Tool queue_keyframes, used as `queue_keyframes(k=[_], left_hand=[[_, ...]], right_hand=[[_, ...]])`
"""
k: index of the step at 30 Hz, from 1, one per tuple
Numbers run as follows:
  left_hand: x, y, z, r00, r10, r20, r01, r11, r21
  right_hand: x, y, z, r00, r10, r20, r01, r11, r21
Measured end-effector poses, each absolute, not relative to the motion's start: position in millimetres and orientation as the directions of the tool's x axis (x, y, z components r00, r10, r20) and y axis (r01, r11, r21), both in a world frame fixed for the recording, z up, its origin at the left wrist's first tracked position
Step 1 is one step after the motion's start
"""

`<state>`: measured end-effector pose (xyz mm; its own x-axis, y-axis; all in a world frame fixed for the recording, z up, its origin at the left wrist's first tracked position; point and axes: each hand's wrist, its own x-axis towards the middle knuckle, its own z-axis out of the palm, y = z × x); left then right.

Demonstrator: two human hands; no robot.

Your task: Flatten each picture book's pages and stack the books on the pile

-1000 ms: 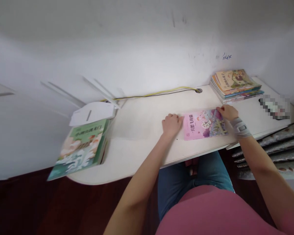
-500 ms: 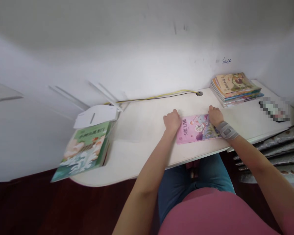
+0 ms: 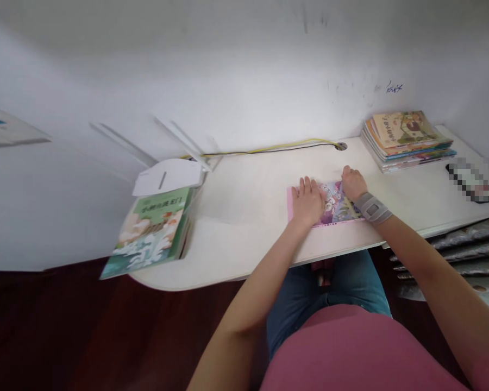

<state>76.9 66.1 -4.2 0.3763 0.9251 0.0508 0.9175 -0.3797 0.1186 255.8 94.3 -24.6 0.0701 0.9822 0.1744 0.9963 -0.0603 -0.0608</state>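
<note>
One thin, pink-and-purple picture book with a paper cover (image 3: 333,203) lies flat on the white, round-ended worktop (image 3: 244,201), near its front edge. In my judgement it is light and rather flexible, and its smooth cover may slide easily; corners could become creased if they are pressed carelessly. A suitable place to take hold would be the pink margin at its 9 o'clock side, or a corner, with the thumb above and the fingers below.

The left grip, a bare hand (image 3: 308,202), is spread flat upon the 9 o'clock part of the cover, so the book is directly beneath it and extends out towards 3 o'clock. The right grip, a bare hand with curled fingers (image 3: 353,183), is at the book's edge, between 1 and 2 o'clock from its middle; whether it pinches the paper, I cannot tell. From this grip, most of the book lies towards 8 o'clock. At 2 o'clock from the book stands a stack of multicoloured paperback books (image 3: 407,141).
</note>
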Motion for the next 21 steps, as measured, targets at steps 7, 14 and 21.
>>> queue_keyframes(k=[7, 14, 21], left_hand=[[82, 57, -26, 0.37, 0.927, 0.052, 0.922, -0.374, 0.103], [83, 54, -25, 0.377, 0.926, 0.024, 0.918, -0.377, 0.122], [46, 66, -20, 0.474, 0.88, 0.017, 0.866, -0.47, 0.173]], right_hand=[[264, 96, -17, 0.131, 0.978, 0.165, 0.982, -0.105, -0.157], [224, 68, -5, -0.265, 0.908, 0.324, 0.953, 0.299, -0.058], [239, 45, -29, -0.33, 0.925, 0.189, 0.943, 0.332, 0.018]])
